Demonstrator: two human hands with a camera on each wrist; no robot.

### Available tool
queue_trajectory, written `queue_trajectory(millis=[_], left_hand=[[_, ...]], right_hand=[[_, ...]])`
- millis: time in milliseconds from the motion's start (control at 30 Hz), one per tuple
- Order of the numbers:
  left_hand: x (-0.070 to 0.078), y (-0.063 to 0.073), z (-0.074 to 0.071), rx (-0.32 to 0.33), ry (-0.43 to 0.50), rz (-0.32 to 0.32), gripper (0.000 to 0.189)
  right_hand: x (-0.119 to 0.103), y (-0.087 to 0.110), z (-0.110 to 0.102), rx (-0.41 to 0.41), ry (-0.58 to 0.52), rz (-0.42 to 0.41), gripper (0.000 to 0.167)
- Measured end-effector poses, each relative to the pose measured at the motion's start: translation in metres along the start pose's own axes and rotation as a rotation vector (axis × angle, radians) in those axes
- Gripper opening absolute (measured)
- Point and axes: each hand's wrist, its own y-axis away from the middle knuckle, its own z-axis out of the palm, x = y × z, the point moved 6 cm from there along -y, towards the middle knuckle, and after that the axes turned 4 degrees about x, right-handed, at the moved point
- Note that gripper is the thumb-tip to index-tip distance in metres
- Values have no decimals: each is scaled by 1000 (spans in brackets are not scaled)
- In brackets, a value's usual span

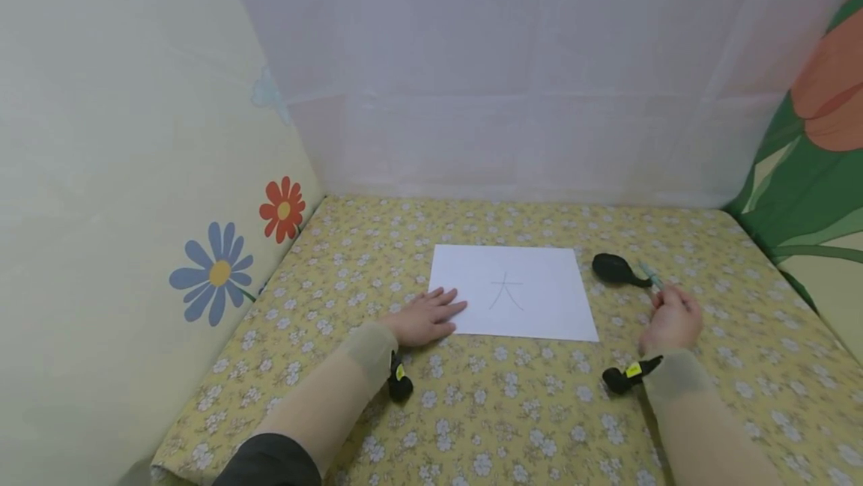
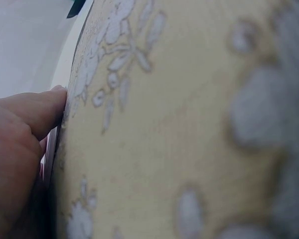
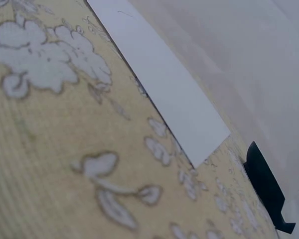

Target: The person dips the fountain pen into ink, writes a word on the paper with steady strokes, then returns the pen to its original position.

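A white sheet of paper (image 1: 553, 299) bears a thin drawn character (image 1: 506, 293), one crossbar over two spreading legs. My left hand (image 1: 422, 317) rests on its lower left corner with the fingers spread; in the left wrist view the thumb (image 2: 45, 109) lies by the sheet's edge. To the right of the paper, my right hand (image 1: 672, 319) holds a slim pale green pen (image 1: 651, 274), its far end pointing up and left. Just left of the pen lies a black rounded thing with a narrow tail (image 1: 613, 269); it also appears dark in the right wrist view (image 3: 264, 181).
A yellow cloth with white flowers (image 1: 499, 411) covers the table. Behind it hangs a pale sheet (image 1: 506, 81). Painted flowers decorate the left wall (image 1: 135, 134), and large green leaves (image 1: 809, 186) show on the right panel. Each wrist wears a small black camera.
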Motion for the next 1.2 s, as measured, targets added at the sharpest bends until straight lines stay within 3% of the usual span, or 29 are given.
queue_trajectory(millis=[233,467,1067,1200], left_hand=[[0,0,0,4,-1,7,56],[-1,-1,1,3,-9,6,56],[-1,0,0,1,11,1,55],[-1,1,0,3,10,2,55]], right_hand=[[1,-4,-2,68,1,-7,9],[3,0,-7,128,109,-2,10],[8,5,-6,62,324,1,36],[7,7,-7,39,425,-7,39]])
